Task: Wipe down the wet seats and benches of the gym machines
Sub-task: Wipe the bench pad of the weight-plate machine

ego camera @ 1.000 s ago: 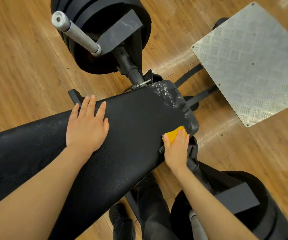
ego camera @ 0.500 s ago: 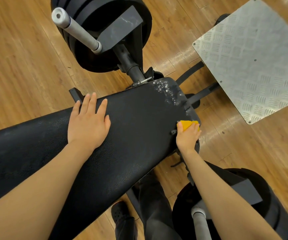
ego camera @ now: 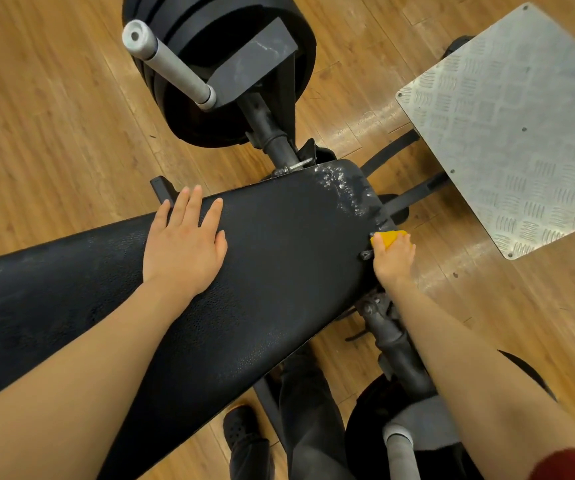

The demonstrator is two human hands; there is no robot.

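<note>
A long black padded bench [ego camera: 279, 258] runs from the lower left to the middle right. Shiny water droplets [ego camera: 345, 188] cover its far right end. My left hand [ego camera: 184, 244] lies flat on the pad's upper edge, fingers straight. My right hand [ego camera: 393, 258] grips a small yellow cloth [ego camera: 388, 237] and presses it against the bench's right end, just below the wet patch. Most of the cloth is hidden under my fingers.
Black weight plates [ego camera: 217, 64] on a grey steel sleeve [ego camera: 165, 60] stand beyond the bench. A ribbed metal footplate [ego camera: 507, 126] sits at the upper right. More plates [ego camera: 376, 417] and a second sleeve lie at the lower right. My dark trouser leg and shoe [ego camera: 241, 427] stand on the wooden floor.
My right hand has slid the yellow cloth along the bench's edge toward its right end and up toward the wet patch. My left hand has stayed flat in place.
</note>
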